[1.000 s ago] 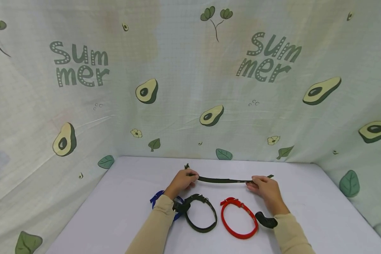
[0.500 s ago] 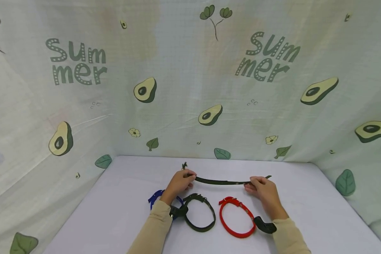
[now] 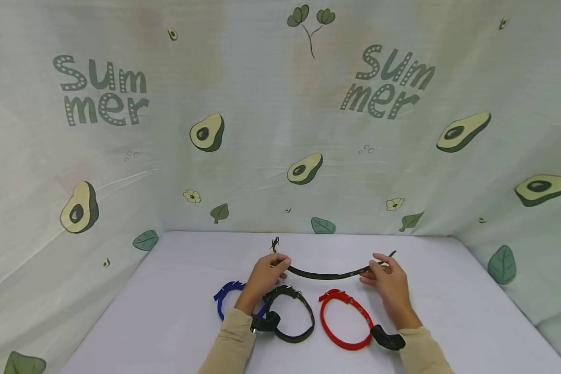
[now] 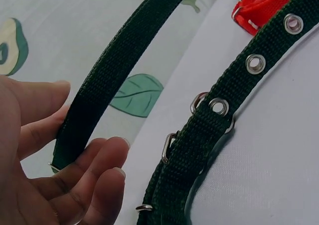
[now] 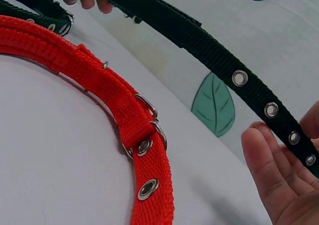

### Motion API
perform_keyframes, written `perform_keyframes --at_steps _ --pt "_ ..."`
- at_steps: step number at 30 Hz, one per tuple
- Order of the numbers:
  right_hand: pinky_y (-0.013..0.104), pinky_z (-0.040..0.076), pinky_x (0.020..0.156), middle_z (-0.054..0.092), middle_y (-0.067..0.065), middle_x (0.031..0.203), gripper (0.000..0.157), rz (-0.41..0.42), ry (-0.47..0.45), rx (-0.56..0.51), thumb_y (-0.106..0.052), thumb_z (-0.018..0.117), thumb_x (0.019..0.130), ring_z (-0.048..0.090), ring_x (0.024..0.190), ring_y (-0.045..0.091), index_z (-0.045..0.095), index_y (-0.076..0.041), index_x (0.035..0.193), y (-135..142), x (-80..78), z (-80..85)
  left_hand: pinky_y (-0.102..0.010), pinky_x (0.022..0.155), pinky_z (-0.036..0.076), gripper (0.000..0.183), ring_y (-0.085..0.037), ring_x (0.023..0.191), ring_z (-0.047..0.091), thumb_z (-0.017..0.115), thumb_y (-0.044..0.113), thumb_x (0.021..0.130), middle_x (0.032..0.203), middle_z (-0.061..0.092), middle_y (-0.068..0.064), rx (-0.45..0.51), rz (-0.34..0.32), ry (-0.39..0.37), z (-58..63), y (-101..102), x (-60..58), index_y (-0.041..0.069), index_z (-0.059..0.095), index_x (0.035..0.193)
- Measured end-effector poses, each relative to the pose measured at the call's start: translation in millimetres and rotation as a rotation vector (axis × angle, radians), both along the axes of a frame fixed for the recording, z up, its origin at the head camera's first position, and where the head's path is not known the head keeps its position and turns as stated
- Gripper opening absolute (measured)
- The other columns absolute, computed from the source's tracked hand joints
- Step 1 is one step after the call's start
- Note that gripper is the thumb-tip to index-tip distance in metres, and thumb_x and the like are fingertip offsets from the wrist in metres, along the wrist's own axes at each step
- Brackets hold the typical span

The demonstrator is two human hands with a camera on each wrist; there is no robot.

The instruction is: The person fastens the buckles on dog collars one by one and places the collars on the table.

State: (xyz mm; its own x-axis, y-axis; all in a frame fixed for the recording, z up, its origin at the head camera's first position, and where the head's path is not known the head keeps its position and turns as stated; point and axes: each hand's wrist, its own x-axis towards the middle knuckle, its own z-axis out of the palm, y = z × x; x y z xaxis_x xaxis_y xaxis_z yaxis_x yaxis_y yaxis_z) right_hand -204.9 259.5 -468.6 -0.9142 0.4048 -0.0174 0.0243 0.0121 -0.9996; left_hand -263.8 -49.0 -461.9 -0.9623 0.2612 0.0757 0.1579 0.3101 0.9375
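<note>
Both hands hold an unbuckled dark green pet collar above the table, its middle sagging in a shallow curve. My left hand pinches it near the buckle end, which sticks up beyond the fingers. At the other end, my right hand grips the strap between thumb and fingers, the tip poking out past them. Metal eyelets run along that end of the collar in the right wrist view. Nearer on the table lie a buckled dark green collar and a buckled red collar.
A blue collar lies at the left, partly hidden behind the left forearm and overlapping the buckled green one in view. The white table ends at a hanging cloth printed with avocados and leaves.
The held collar sags more, and its right tip points higher. My right hand's fingers have lifted and spread somewhat. The head view has shifted slightly to the right.
</note>
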Motion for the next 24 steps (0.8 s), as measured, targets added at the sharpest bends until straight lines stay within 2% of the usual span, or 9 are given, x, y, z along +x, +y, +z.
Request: perform_keyframes --at_steps 7,12,15,19,22,24 --pt "0.030 0.059 0.071 0.061 0.019 0.102 0.050 -0.032 0.008 0.026 -0.017 0.058 0.103 0.070 0.075 0.015 0.041 -0.007 0.149 -2 5.1 -5.8 -0.032 0.065 0.054 0.029 -0.017 0.077 0.067 0.067 0.034 0.097 0.092 0.067 -0.005 0.005 0.003 0.038 -3.1 5 10.9 0.008 0.072 0.108" --pt "0.028 0.059 0.069 0.064 0.026 0.113 0.071 -0.025 0.012 0.066 -0.019 0.058 0.102 0.068 0.076 0.014 0.018 -0.021 0.161 -8 6.5 -5.7 -0.030 0.063 0.053 0.023 -0.014 0.073 0.066 0.068 0.031 0.097 0.088 0.066 -0.002 -0.007 0.021 0.093 -2.7 8 19.7 0.009 0.073 0.103" --pt "0.027 0.058 0.067 0.066 0.026 0.111 0.078 -0.014 0.015 0.097 -0.017 0.057 0.102 0.066 0.074 0.015 0.009 -0.020 0.163 -10 7.4 -3.0 -0.029 0.063 0.053 0.020 -0.014 0.073 0.066 0.067 0.026 0.098 0.089 0.066 -0.001 -0.004 0.002 0.114 1.1 11 23.0 0.010 0.073 0.108" --pt "0.027 0.058 0.066 0.068 0.022 0.100 0.065 0.028 0.012 0.139 -0.013 0.053 0.102 0.065 0.072 0.017 0.024 -0.009 0.159 -9 9.2 0.1 -0.030 0.064 0.055 0.030 -0.015 0.074 0.066 0.066 0.020 0.097 0.092 0.065 -0.002 0.021 -0.027 0.111 6.2 15 24.4 0.017 0.068 0.127" --pt "0.029 0.057 0.066 0.068 0.018 0.092 0.052 0.063 0.002 0.136 -0.011 0.050 0.101 0.066 0.071 0.021 0.041 -0.006 0.152 -9 10.1 1.2 -0.030 0.064 0.056 0.044 -0.015 0.074 0.066 0.067 0.018 0.096 0.094 0.064 -0.003 0.030 -0.021 0.101 7.6 17 23.5 0.025 0.060 0.139" --pt "0.030 0.057 0.066 0.068 0.015 0.088 0.046 0.086 -0.008 0.127 -0.013 0.050 0.102 0.065 0.069 0.023 0.047 -0.007 0.147 -9 10.4 1.3 -0.030 0.063 0.055 0.055 -0.015 0.075 0.066 0.067 0.015 0.095 0.095 0.063 -0.005 0.037 -0.021 0.089 7.0 18 22.8 0.027 0.052 0.146"
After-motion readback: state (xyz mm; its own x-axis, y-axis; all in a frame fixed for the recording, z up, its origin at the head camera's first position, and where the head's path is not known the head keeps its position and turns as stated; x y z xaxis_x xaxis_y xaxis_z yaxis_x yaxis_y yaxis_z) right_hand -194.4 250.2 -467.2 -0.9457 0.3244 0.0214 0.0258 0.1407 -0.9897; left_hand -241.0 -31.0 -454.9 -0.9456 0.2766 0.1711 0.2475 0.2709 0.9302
